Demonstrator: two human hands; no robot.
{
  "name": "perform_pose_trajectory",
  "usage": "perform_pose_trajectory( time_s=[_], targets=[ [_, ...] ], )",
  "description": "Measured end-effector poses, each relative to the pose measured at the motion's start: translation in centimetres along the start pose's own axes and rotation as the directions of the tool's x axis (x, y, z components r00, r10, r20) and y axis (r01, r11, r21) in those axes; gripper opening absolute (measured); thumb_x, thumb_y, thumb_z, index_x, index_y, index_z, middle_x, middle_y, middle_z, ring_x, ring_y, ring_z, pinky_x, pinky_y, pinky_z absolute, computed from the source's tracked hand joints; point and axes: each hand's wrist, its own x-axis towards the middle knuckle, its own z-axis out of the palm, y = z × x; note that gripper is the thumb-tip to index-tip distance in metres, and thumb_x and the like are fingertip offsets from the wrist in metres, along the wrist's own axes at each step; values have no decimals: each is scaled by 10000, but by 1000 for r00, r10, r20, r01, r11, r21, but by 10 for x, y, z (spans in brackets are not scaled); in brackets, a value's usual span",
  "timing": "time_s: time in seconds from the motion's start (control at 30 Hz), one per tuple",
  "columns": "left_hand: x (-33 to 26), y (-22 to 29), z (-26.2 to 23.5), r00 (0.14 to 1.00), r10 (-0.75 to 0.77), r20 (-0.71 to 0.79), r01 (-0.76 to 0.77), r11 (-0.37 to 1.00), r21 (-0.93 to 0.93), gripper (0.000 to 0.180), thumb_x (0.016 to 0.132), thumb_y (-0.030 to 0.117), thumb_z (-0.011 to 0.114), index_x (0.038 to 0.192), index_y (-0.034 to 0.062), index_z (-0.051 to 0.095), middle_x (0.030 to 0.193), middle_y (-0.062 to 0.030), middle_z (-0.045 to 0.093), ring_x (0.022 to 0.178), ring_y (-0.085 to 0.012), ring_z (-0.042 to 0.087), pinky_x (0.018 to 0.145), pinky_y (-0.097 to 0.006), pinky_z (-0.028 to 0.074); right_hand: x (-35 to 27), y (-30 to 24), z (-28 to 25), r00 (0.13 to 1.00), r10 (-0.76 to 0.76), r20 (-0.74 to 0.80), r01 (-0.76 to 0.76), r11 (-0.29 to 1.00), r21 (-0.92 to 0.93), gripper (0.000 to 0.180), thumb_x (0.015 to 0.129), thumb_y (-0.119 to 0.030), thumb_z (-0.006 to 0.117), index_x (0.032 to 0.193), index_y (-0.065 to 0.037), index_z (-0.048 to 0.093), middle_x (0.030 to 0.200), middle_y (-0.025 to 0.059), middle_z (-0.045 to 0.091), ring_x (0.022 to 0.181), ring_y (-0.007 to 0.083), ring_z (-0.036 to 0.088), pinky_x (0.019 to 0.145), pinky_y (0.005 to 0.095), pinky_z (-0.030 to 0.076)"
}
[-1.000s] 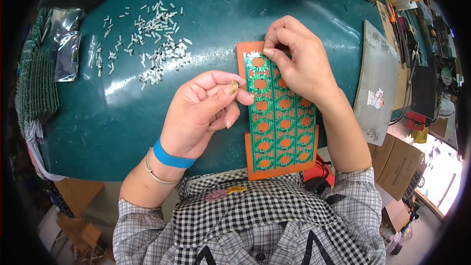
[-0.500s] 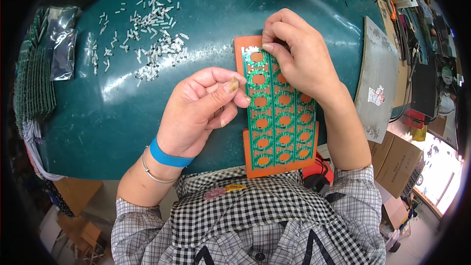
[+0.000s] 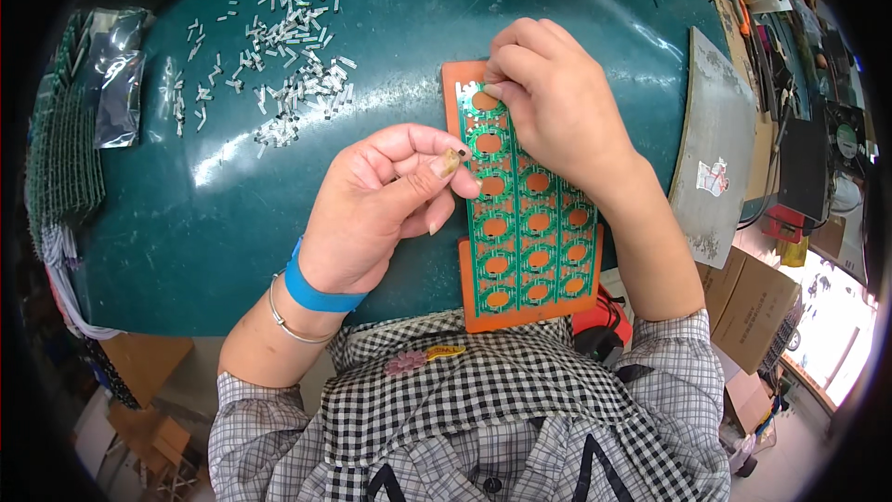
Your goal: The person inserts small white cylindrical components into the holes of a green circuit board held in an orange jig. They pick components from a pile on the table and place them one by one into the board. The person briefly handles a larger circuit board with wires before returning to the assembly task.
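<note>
A green circuit panel (image 3: 525, 223) with rows of round holes lies on an orange backing board (image 3: 483, 311) on the dark green table (image 3: 232, 204). My right hand (image 3: 553, 102) rests on the panel's far end, fingertips pinched at the top left ring. My left hand (image 3: 390, 204) hovers just left of the panel, fingers curled, thumb and forefinger pinched on a small part I can barely see. A scatter of small white components (image 3: 279, 65) lies on the table farther left.
Clear plastic bags (image 3: 116, 84) and a stack of green panels (image 3: 60, 158) sit at the left edge. A grey board (image 3: 720, 149) lies right of my right arm, with tools and clutter beyond. Cardboard boxes (image 3: 753, 307) stand below the table's right side.
Both hands hold nearly the same pose; my right fingertips have shifted slightly on the panel's top corner. The view has drifted a little.
</note>
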Motion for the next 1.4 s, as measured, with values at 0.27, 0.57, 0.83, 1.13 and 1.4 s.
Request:
perform_pose_trajectory(
  time_s=[0.27,0.57,0.83,1.13,1.4],
  targets=[
    [-1,-3,2,999,33,-5,-32,998,59,119,964,107,558,1045,30,600,883,-73,668,591,-60,487,504,-167,369,-9,-27,-23,996,-93,5,82,898,433,160,678,-4,714,818,-47,648,884,68,596,830,261,601,686,344,485],
    [-5,9,2,984,-130,124,120,989,85,179,956,69,542,1118,-6,554,918,-93,654,635,-85,516,548,-182,397,-12,-29,-35,958,-288,-6,272,899,343,141,672,1,697,778,-38,614,863,66,571,782,244,576,663,341,464],
    [-13,27,-14,963,239,-129,-267,917,-296,274,948,-27,465,1221,-48,474,1345,-261,470,1226,-348,527,971,-346,530,-21,-5,-17,998,19,56,-33,963,267,115,746,-9,667,764,-47,560,958,53,576,916,247,547,806,357,411],
    [-7,18,-23,979,171,-112,-195,945,-263,419,957,-7,465,1362,-79,383,1378,-259,449,1240,-337,516,973,-334,532,-23,-3,-10,999,14,47,-24,977,214,122,728,0,671,756,-48,563,974,47,570,939,232,544,838,378,362],
    [-11,14,-21,988,130,-89,-144,973,-181,415,933,-30,494,1333,-102,412,1316,-269,510,1179,-333,569,930,-324,556,-24,-2,-11,997,39,69,-53,972,228,131,724,12,670,771,-50,565,971,44,570,946,233,550,816,359,367]
  ],
)
